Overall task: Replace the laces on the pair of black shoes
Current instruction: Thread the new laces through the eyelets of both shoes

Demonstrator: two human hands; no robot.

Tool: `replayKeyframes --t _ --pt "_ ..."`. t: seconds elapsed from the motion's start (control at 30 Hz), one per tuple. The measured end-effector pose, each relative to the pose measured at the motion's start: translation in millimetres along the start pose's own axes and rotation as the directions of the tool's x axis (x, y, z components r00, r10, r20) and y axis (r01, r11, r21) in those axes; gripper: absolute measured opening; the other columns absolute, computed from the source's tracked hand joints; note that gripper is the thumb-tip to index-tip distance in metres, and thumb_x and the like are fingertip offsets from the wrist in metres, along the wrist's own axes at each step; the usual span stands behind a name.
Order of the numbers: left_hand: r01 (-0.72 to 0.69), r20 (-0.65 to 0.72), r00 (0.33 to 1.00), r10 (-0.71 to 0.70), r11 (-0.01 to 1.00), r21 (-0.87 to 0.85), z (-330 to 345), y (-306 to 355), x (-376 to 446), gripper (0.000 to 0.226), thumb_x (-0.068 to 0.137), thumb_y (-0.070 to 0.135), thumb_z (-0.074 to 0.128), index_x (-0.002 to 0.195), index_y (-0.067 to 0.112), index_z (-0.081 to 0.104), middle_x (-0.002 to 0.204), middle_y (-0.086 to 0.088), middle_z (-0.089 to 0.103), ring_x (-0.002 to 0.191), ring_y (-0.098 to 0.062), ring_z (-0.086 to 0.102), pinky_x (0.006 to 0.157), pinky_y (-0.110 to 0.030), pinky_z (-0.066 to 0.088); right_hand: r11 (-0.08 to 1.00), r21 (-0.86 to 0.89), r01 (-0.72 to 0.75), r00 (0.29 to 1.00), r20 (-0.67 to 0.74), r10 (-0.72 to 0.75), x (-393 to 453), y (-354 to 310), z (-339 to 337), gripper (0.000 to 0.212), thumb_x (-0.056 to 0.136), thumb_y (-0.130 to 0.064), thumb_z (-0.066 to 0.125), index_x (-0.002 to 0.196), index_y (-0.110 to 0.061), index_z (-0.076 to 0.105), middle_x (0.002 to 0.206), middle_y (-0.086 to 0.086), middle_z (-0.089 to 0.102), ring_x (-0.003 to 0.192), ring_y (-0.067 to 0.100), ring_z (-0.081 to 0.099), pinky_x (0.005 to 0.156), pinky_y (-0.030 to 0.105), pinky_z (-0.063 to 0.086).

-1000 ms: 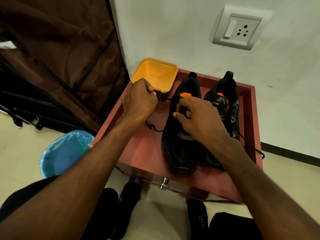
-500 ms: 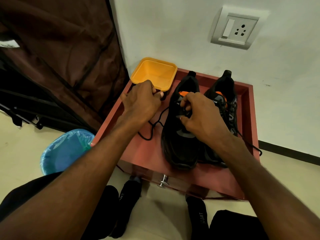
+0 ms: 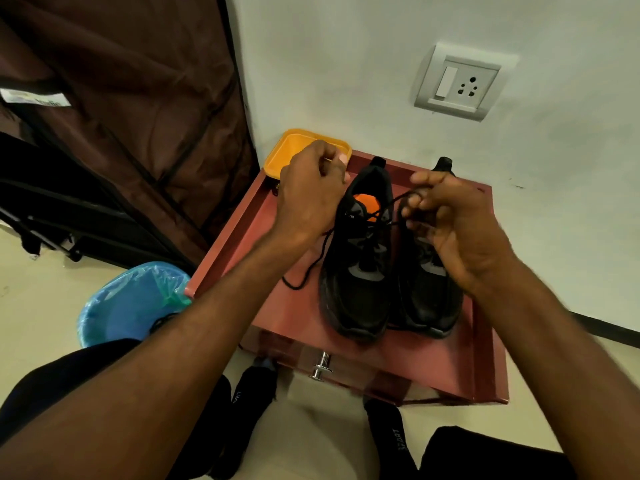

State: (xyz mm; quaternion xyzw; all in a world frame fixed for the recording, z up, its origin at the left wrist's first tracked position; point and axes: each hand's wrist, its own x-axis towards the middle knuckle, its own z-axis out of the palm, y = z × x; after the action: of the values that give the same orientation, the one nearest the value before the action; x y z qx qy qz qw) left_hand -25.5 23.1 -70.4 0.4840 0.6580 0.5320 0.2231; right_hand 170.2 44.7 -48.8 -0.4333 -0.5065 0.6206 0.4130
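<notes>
Two black shoes [image 3: 388,271] sit side by side on the red tabletop [image 3: 277,306], toes toward the person, heels toward the wall. Right hand [image 3: 453,223] pinches the black lace [image 3: 391,206]; left hand [image 3: 308,192] is curled, apparently gripping its other end, before a yellow tray [image 3: 284,150].

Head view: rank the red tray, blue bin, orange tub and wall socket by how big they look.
1. red tray, clearly largest.
2. blue bin, though an arm hides part of it.
3 and 4. wall socket and orange tub look alike; the left hand covers part of the tub, so no ranking.
</notes>
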Motion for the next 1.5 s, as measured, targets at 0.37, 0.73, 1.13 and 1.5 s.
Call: replayKeyframes --t 0.37,0.73,1.13,1.5 --pt "0.103 0.426 0.903 0.062 0.929 -0.356 12.8 38.1 -19.4 0.033 0.105 0.037 0.057 0.12 0.01 0.068 0.098 -0.017 0.076 0.09 -0.029 0.073 0.087 -0.046 0.057 0.983 -0.086 0.162 0.981 0.122 -0.151 -8.3 -15.6 -10.0 0.015 0.097 -0.007 0.056 0.109 -0.013 0.062 0.074 0.009 0.061 0.054 0.017 0.041 0.048 0.025 0.035" --pt "0.052 0.128 0.966 -0.223 0.657 0.752 -6.7 -5.7 -10.2 0.011 0.097 0.028 0.061 0.088 0.021 0.064 0.096 0.003 0.065 0.1 -0.02 0.06 0.121 -0.065 0.005 0.975 -0.175 0.134 0.967 -0.19 -0.167 4.4 -3.1 -17.7 0.009 0.097 -0.011 0.067 0.103 -0.011 0.072 0.087 0.006 0.077 0.051 0.009 0.046 0.044 0.019 0.035" --pt "0.006 0.309 0.946 -0.1 0.957 0.29 4.7 -6.6 -0.9 0.026 0.095 0.039 0.072 0.075 0.024 0.076 0.059 0.007 0.069 0.063 -0.004 0.065 0.08 -0.041 0.056 0.938 -0.316 0.142 0.961 -0.184 -0.207 16.5 18.6 -15.3 0.007 0.097 -0.014 0.07 0.097 -0.015 0.077 0.081 0.002 0.076 0.064 0.0 0.062 0.054 0.012 0.043" --pt "0.023 0.344 0.938 -0.033 0.999 0.034 17.0 -1.1 -5.1 0.008 0.091 0.017 0.079 0.093 0.01 0.079 0.075 -0.003 0.077 0.071 -0.014 0.075 0.07 -0.031 0.061 0.887 -0.403 0.225 0.968 -0.013 -0.252 12.6 19.9 0.3 0.013 0.098 -0.004 0.067 0.11 -0.001 0.067 0.083 0.005 0.076 0.069 -0.003 0.068 0.058 0.007 0.046"
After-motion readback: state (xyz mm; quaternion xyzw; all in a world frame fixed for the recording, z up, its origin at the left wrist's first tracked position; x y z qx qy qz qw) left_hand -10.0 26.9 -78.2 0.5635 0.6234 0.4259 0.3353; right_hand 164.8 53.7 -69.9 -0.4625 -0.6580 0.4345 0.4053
